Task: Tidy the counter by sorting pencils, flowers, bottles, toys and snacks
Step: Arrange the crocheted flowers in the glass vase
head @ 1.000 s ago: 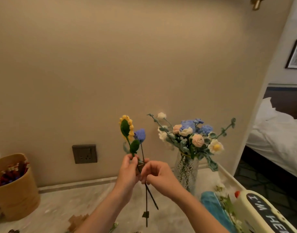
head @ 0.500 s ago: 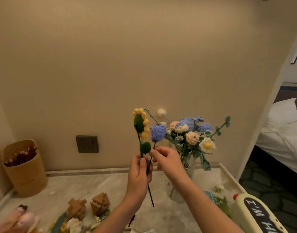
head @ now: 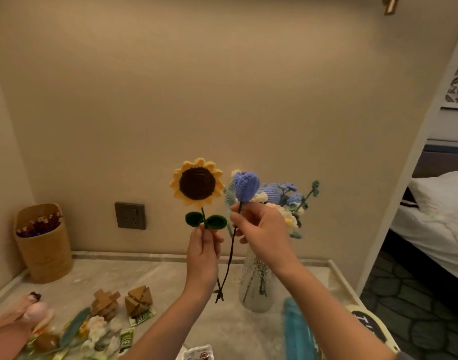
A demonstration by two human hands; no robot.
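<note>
Pale marble counter (head: pixel 157 279) with woven basket (head: pixel 44 253), wooden puzzles (head: pixel 121 301), glass vase (head: pixel 255 289).

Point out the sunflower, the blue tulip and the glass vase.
sunflower (head: pixel 197 184): head view, on its dark brown centre.
blue tulip (head: pixel 246 186): head view, on the knitted bloom.
glass vase (head: pixel 256 294): head view, on its lower body, below the right forearm.
</note>
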